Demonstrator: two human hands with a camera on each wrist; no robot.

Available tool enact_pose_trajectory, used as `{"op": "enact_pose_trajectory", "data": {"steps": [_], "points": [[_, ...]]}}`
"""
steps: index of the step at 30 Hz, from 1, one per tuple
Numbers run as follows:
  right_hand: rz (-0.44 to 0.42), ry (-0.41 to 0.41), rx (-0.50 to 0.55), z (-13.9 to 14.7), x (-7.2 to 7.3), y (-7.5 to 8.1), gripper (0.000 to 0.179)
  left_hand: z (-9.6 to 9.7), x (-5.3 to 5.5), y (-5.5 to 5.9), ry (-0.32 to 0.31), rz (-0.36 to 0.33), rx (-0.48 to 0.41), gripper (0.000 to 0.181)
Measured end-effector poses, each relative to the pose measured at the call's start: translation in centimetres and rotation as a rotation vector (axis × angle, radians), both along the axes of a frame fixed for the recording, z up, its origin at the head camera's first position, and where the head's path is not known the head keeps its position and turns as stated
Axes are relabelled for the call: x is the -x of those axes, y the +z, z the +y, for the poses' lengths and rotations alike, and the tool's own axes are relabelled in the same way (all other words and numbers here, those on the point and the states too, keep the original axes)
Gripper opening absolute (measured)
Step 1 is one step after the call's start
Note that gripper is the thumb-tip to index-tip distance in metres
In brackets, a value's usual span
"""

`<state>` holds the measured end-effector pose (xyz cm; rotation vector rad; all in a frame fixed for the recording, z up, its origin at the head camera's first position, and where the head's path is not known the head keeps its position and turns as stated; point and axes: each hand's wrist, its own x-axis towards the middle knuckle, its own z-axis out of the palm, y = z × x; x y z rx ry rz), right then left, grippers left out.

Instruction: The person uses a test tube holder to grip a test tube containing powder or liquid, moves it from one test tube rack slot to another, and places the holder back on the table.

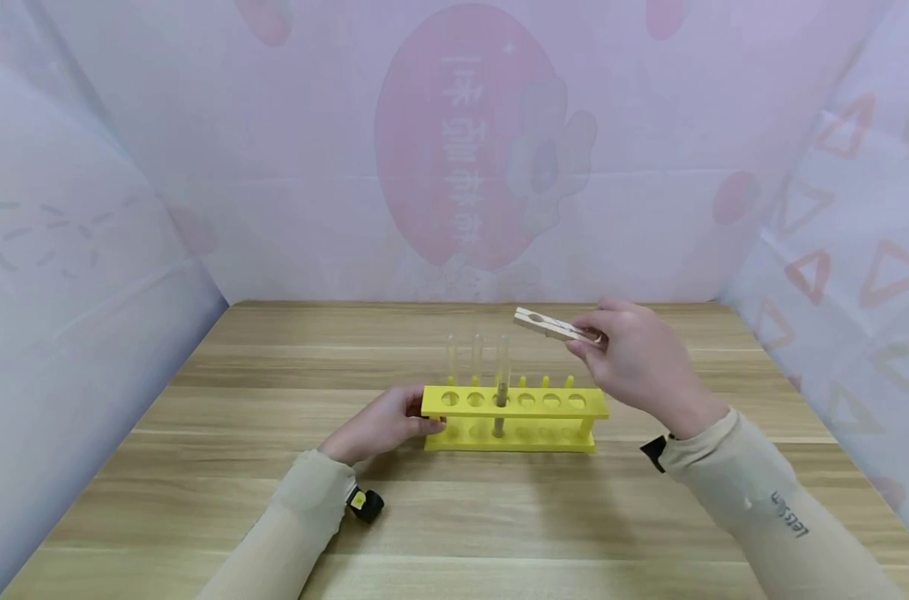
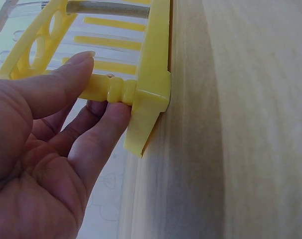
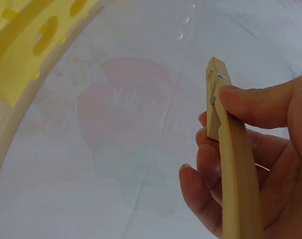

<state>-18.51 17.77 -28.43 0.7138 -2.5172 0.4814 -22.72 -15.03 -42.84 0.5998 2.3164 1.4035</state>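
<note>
A yellow test tube rack (image 1: 514, 404) stands on the table, with its left end post between the thumb and fingers of my left hand (image 1: 390, 423). The left wrist view shows that hand gripping the ridged yellow post (image 2: 103, 88). One test tube holding grey-brown material (image 1: 501, 396) stands upright in the third hole from the left. Two clear test tubes (image 1: 452, 357) rise at the rack's back left, over pegs. My right hand (image 1: 641, 358), raised right of the rack, pinches a wooden test tube clamp (image 1: 547, 324). Its metal spring (image 3: 214, 99) shows in the right wrist view.
Three bare yellow pegs (image 1: 546, 382) line the back right of the rack. The wood-grain table (image 1: 274, 375) runs back to a printed cloth wall (image 1: 297, 208), with similar walls at both sides. Each wrist carries a small black camera (image 1: 367, 506).
</note>
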Motion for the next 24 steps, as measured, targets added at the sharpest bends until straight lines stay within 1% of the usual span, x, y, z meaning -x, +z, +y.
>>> {"op": "enact_pose_trajectory", "data": {"steps": [6,10,14,18,22,24], "points": [[-0.014,-0.072,-0.011,2.1,0.8,-0.1,0.010,-0.1,0.0,0.1,-0.004,-0.005,-0.004,0.022],[-0.052,-0.121,-0.026,4.0,1.5,-0.4,0.008,-0.2,-0.1,0.1,-0.007,-0.008,-0.014,0.022],[-0.112,-0.160,-0.048,6.2,2.2,-0.6,0.005,-0.2,-0.1,0.2,-0.006,-0.013,-0.017,0.022],[-0.202,-0.213,-0.074,8.7,3.0,-1.2,0.009,-0.2,-0.1,0.2,-0.007,-0.019,-0.021,0.022],[-0.324,-0.278,-0.047,11.6,3.7,-2.4,0.013,-0.1,-0.1,0.2,-0.004,-0.021,-0.019,0.022],[-0.370,-0.316,-0.037,13.2,4.1,-3.1,0.014,-0.1,-0.1,0.2,-0.003,-0.023,-0.017,0.022]]}}
